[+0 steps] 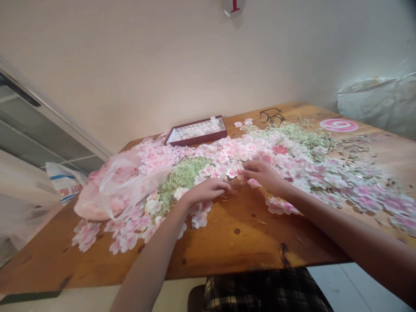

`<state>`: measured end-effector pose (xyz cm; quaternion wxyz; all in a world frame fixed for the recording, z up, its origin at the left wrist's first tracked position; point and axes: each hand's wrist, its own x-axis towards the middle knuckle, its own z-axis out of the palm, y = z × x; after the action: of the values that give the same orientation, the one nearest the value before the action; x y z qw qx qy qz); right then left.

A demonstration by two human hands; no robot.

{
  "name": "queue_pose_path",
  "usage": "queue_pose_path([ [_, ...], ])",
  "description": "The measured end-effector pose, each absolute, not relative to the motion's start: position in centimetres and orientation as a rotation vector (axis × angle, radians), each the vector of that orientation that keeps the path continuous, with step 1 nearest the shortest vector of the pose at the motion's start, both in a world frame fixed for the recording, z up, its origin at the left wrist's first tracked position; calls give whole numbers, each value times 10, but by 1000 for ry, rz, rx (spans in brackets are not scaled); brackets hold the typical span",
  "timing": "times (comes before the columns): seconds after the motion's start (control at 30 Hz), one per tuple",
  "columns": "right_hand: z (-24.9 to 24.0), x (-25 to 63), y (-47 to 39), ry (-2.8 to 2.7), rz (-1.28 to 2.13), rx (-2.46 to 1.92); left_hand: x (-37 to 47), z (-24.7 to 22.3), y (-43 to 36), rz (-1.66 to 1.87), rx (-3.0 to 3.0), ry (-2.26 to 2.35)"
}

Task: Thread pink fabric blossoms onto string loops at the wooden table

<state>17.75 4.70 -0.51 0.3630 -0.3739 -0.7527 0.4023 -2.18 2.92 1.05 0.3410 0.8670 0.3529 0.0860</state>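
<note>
Pink and white artificial flowers lie in a wide heap across the wooden table. My left hand is over the near edge of the heap, its fingers bent together; what they pinch, if anything, is too small to make out. To its right, my right hand touches the flowers, with its fingertips close together near a white-pink blossom. Whether it grips that blossom is unclear. The two hands are a short way apart. Small green pieces lie beyond my left hand.
A dark red box with white blossoms stands at the back. A clear plastic bag of pink petals lies at the left. Eyeglasses, a pink round disc and green stems are at the back right. A white sack stands beyond.
</note>
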Motion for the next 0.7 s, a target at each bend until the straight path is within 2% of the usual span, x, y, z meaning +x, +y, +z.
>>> queue_pose_path([
  [0.27, -10, 179, 50, -1946, 1034, -1036, -23, 6, 30, 235, 2186, 1005],
  [0.7, -7, 173, 45, -1930, 1101, -940, -14, 13, 23, 641, 1984, 1367],
])
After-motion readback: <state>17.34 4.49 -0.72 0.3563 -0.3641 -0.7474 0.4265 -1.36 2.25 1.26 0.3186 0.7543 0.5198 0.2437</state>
